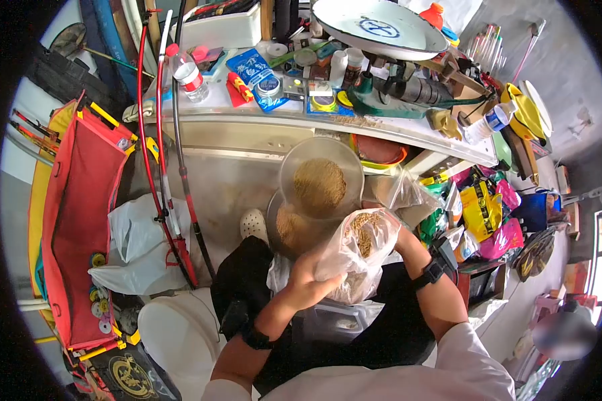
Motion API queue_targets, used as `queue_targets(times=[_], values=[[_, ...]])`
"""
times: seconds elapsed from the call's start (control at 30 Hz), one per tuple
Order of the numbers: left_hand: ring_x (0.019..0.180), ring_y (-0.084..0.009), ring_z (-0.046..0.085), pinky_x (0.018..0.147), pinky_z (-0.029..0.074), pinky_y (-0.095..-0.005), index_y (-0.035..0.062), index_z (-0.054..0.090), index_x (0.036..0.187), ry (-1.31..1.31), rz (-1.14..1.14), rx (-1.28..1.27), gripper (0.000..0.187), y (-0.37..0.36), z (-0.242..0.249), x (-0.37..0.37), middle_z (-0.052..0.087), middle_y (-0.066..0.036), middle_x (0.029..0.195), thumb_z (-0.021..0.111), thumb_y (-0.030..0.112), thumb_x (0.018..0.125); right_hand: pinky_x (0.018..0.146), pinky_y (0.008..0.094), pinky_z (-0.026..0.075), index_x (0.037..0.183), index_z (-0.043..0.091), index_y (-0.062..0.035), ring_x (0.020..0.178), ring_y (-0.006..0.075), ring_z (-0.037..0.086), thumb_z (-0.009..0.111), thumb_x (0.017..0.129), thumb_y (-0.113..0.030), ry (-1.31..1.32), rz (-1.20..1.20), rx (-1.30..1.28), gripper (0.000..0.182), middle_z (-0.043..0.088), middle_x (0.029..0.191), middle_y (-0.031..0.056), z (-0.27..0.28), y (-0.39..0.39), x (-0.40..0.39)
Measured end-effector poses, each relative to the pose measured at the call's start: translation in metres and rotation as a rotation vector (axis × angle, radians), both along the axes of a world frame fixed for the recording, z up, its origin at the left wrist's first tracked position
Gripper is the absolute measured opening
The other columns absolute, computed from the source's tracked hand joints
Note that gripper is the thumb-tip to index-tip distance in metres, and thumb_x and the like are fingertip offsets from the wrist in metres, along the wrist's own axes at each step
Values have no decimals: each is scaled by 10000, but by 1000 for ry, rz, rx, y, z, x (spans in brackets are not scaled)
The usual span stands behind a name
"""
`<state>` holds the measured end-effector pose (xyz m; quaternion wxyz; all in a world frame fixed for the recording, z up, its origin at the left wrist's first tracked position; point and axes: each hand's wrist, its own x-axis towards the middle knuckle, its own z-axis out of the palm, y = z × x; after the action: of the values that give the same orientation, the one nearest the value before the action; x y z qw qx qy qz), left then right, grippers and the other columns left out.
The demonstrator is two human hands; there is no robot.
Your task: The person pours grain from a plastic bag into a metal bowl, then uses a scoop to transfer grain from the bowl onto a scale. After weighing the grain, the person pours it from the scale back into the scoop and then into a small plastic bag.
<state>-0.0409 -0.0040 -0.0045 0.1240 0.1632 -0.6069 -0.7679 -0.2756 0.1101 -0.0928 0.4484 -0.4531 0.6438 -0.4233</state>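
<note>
My left hand is wrapped round the left side of a thin clear plastic bag. Dry yellow-brown grain-like bits show through its open top. At the bag's right side my right hand grips it, its fingers mostly hidden behind the plastic. Just beyond the bag is a translucent round bowl holding a mound of brown crumbly meal. Partly under that one, a second bowl contains paler pinkish-brown meal. A clear lidded box sits below the bag, between my legs.
A cluttered workbench runs across the far side, bearing a water bottle and a white enamel basin. Fishing rods lean at the left beside a red bag and a white bucket. Colourful packets are piled at right.
</note>
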Motion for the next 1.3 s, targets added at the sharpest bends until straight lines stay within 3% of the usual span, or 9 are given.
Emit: queue_targets(times=[0.27,0.4,0.43,0.53,0.57,0.67,0.7,0.9,1.3], values=[[986,-129,536,884,413,-284,-25,505,1190,89,16,-15,448,-3,-6,2,589,-75,1077,641,29,766,951,339,391,1252,419,33,1106,241,496,556,872,-276,-43,-117,-40,509,497,1222,171,31,-2,17],[989,-123,530,887,409,-283,-24,507,1186,33,45,16,440,-7,-11,-3,586,-66,1071,638,37,770,990,321,353,1314,389,2,1145,207,464,440,927,-440,-537,-443,131,590,462,1301,125,49,-19,24],[957,-120,546,866,425,-286,-16,527,1150,39,52,3,409,-8,-13,-5,602,-51,1038,651,34,764,1016,324,326,1341,366,-21,1172,201,443,357,915,-554,-609,-348,166,682,436,1332,120,102,-27,34],[927,-115,559,851,436,-286,-8,549,1111,44,65,-14,371,-7,-22,-6,613,-36,1013,661,33,759,965,311,380,1339,359,-8,1137,191,465,310,894,-620,-620,-400,47,758,468,1298,120,100,-22,32],[934,-116,557,856,432,-285,-7,547,1114,31,67,-18,376,-7,-22,-7,611,-38,1018,661,33,759,774,283,485,1299,386,22,972,161,543,464,873,-555,-667,-432,-5,722,539,1177,106,100,-21,31],[994,-130,537,893,411,-289,-3,513,1178,7,39,-49,435,-9,-24,-7,587,-55,1083,644,42,766,550,229,481,1224,434,42,788,106,553,617,817,-394,-310,-247,55,624,572,1022,65,123,-9,26],[1046,-142,521,925,393,-293,0,481,1237,-4,10,-73,490,-9,-25,-6,566,-71,1144,627,53,772,446,204,433,1172,461,39,678,82,536,696,721,-189,-345,-246,66,557,571,921,43,123,-9,25],[1038,-151,529,923,398,-302,-5,476,1232,-59,11,-37,483,-10,-28,-10,584,-73,1114,629,76,780,423,195,414,1144,445,42,599,83,542,644,675,17,-401,-294,-24,510,559,783,28,144,-3,39],[1097,-172,509,957,381,-320,-7,449,1240,120,4,-120,464,-15,-35,-23,542,-96,1193,612,123,825,468,210,436,1150,427,52,567,116,547,589,592,72,-526,-415,-159,581,555,868,65,126,-10,42]])
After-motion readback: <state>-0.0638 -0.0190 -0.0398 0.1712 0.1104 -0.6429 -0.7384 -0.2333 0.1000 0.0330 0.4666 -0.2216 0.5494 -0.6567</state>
